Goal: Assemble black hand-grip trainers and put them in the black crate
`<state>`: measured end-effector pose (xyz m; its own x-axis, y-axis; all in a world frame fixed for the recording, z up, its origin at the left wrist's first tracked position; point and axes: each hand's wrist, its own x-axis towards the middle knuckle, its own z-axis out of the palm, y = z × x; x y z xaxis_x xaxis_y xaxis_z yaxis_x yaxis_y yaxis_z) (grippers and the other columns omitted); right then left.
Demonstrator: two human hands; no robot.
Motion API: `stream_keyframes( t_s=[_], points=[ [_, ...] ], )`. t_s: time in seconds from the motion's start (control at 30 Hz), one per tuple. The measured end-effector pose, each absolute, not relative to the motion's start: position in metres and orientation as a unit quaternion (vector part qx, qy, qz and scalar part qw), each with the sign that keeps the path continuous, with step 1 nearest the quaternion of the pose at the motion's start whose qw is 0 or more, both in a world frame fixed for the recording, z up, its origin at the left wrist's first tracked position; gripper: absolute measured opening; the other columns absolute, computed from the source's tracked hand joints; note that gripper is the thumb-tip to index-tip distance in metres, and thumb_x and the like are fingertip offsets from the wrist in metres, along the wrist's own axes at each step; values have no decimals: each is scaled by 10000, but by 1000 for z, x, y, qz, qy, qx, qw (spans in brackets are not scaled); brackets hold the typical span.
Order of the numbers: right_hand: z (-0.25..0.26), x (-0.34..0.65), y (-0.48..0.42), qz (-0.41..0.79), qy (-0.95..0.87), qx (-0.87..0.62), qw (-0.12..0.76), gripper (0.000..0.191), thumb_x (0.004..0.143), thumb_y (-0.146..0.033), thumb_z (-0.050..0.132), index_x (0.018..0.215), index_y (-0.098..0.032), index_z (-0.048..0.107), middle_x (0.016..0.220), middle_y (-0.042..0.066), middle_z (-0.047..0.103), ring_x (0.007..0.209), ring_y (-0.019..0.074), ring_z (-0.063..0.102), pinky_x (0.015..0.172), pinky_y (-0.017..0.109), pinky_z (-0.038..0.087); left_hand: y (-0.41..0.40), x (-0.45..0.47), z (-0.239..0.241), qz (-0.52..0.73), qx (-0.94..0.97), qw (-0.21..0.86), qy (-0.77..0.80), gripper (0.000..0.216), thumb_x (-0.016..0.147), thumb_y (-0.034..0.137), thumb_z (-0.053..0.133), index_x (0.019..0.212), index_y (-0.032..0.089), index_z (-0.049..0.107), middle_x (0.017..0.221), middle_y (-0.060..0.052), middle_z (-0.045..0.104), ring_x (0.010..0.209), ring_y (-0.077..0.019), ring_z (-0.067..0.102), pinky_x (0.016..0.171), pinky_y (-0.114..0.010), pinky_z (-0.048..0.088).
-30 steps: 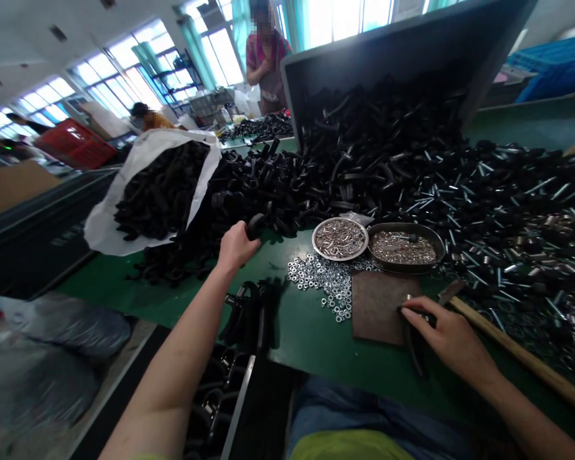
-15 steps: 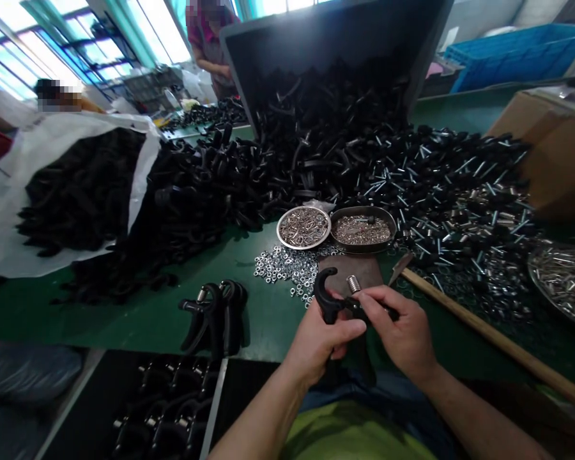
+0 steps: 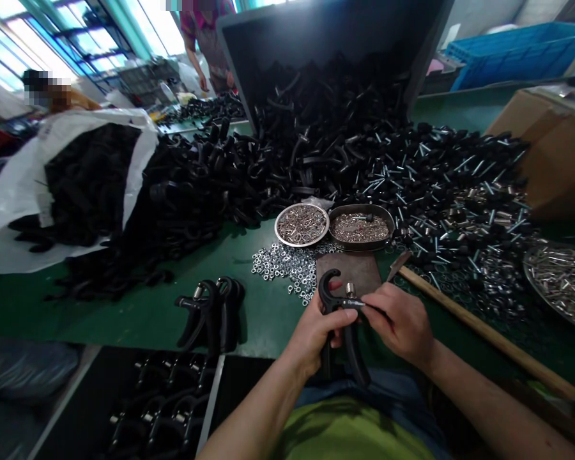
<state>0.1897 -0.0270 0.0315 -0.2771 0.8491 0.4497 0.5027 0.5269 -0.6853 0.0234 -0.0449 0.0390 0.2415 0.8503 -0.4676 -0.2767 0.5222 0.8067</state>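
Note:
My left hand (image 3: 323,322) is closed round a black hand grip strengthener (image 3: 357,354), its thumb across the crossbar. The strengthener's curved hook end points up and its legs hang down. A silver coil spring (image 3: 349,290) stands on the crossbar. At the bar's right end, the fingers of my right hand (image 3: 400,322) are pinched together on the strengthener; they hide what lies between them. Left of my hands, more black hand grips (image 3: 211,313) stand side by side on the green table (image 3: 138,319).
Behind my hands are a round dish of small metal pins (image 3: 301,225), an oval tin (image 3: 361,228) and loose nuts (image 3: 287,268). A wooden-handled hammer (image 3: 483,332) lies at right. Black parts spill from a large bin (image 3: 335,38). Finished-looking grips fill a box (image 3: 213,399) below. Two people are beyond.
The strengthener's legs now hang apart in view and the spring sits lower on the crossbar. My right fingers have shifted from near the spring to the bar's end.

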Motion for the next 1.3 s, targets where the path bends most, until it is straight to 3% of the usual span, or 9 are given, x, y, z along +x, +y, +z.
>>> stream_keyframes(
  t_s=[0.1,0.2,0.3,0.4,0.57,0.97,1.13,1.23,1.3],
  points=[
    [21,185,-26,391,-647,-550,356,329,903,-453,366,835,-203,569,549,-24,528,482,117,499,482,239,418,-44,20,34,431,412,593,541,833,602,261,761,1324,271,346,934,4,602,673,-105,572,576,-209,466],
    [23,179,-20,610,-554,-510,247,461,891,-568,307,882,-182,557,564,-30,510,481,108,486,396,203,377,-44,15,35,432,516,499,546,920,603,186,757,1381,297,279,1206,-27,556,1035,-187,568,906,-305,451],
    [33,174,-14,672,-552,-448,206,449,837,-586,427,891,-165,574,768,18,583,644,122,551,433,194,416,-46,13,35,388,553,507,535,864,640,189,732,1377,286,291,1205,-36,570,1047,-205,575,925,-330,449],
    [38,168,-13,626,-577,-477,215,364,862,-508,431,854,-165,549,762,12,577,622,117,539,445,206,407,-48,13,31,394,534,505,552,821,640,203,734,1343,278,317,1191,-33,574,1033,-203,581,913,-327,460],
    [41,163,-20,422,-717,-508,224,206,908,-327,408,770,-192,480,757,8,590,739,144,561,650,268,421,-54,12,24,406,533,500,549,798,636,210,742,1307,283,316,1205,-25,551,1050,-187,567,929,-316,448],
    [36,175,0,186,-858,-476,49,313,947,-328,299,894,-164,560,812,90,657,727,214,630,585,289,368,-34,22,10,338,596,495,534,781,653,233,720,1306,247,291,1080,-35,606,899,-183,616,797,-309,483],
    [39,182,36,117,-863,-489,-43,338,911,-391,402,823,-174,644,803,100,697,754,239,654,607,297,394,4,17,1,304,697,309,571,525,689,309,715,1169,215,526,1098,-63,575,1042,-225,536,892,-351,433],
    [51,171,64,81,-860,-504,-22,262,877,-352,474,810,-195,673,818,77,701,778,225,647,626,293,407,41,-8,10,310,718,156,603,253,807,312,598,1030,196,621,1008,-63,584,1000,-206,525,885,-331,422],
    [56,156,88,70,-858,-509,14,237,876,-317,477,843,-206,684,880,69,699,852,215,629,674,292,418,69,-29,17,289,699,63,651,209,853,299,525,973,183,650,972,-71,594,970,-211,522,868,-329,421]
  ],
)
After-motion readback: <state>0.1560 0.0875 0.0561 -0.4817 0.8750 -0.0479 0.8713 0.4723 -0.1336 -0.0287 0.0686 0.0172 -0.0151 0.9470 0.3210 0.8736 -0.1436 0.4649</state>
